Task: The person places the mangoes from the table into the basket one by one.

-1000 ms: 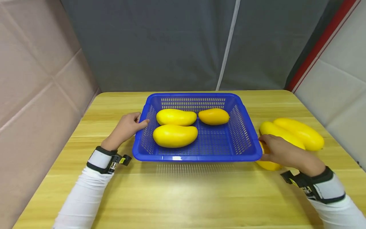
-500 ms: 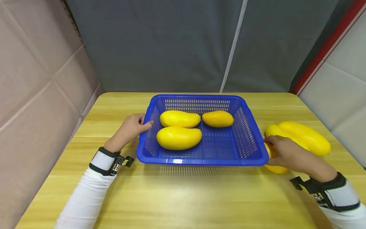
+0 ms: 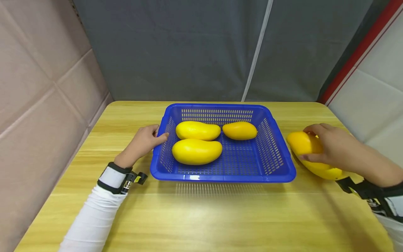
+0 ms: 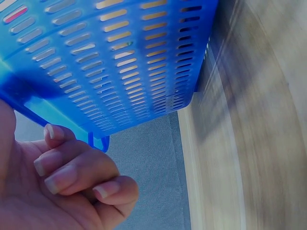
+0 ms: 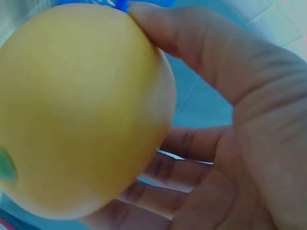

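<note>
A blue plastic basket with slotted walls holds two long yellow mangoes on its left and a smaller orange-yellow mango at the back right. My left hand grips the basket's left rim, thumb over the top. Its fingers curl just outside the slotted wall in the left wrist view. To the right of the basket, my right hand holds an orange-yellow mango between thumb and fingers. The held mango overlaps another yellow mango, partly hidden under the hand.
The wooden table runs in front of the basket. A grey curtain hangs behind it. Pale padded walls flank both sides, close by the right hand.
My right hand has moved right and back, away from the basket's front right corner, with the orange-yellow mango now in plain view. The left hand still holds the rim.
</note>
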`<state>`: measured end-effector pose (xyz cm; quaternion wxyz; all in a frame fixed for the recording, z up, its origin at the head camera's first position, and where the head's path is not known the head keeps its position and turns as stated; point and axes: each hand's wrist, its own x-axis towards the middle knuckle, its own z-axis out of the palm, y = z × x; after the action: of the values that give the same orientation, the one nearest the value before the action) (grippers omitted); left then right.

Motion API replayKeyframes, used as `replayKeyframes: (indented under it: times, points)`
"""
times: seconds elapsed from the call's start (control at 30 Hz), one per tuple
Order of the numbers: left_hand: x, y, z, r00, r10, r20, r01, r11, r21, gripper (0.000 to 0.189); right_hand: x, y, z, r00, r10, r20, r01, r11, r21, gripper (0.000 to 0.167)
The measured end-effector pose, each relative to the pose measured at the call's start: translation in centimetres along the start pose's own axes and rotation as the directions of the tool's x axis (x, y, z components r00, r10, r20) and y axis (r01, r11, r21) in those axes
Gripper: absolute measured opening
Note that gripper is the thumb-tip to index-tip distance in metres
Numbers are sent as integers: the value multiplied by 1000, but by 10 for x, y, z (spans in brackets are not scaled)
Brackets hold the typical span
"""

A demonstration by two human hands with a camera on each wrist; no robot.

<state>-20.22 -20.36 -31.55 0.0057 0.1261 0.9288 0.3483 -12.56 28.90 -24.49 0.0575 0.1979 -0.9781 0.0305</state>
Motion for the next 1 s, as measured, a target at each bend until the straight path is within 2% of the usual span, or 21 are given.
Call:
replayKeyframes:
  times: [0.3,0.5,0.73,1.0]
  points:
    - [-1,-1,0,1000,2,15,-1,999,-39,34,19,-24,-20,998,-60,-21,60,998,-15,69]
    - [-1,0,0,1000,11,9,-10,999,-34,34,34,-44,-28,996,-90,5,90,995,-39,69]
    - [-2,-1,0,1000,-1,8,1,999,-33,34,57,-67,-26,980,-196,16,197,980,-34,65]
    - [-2,0,-1,1000,20,3,-20,999,-30,34,77,-84,-18,974,-199,112,201,980,-6,64]
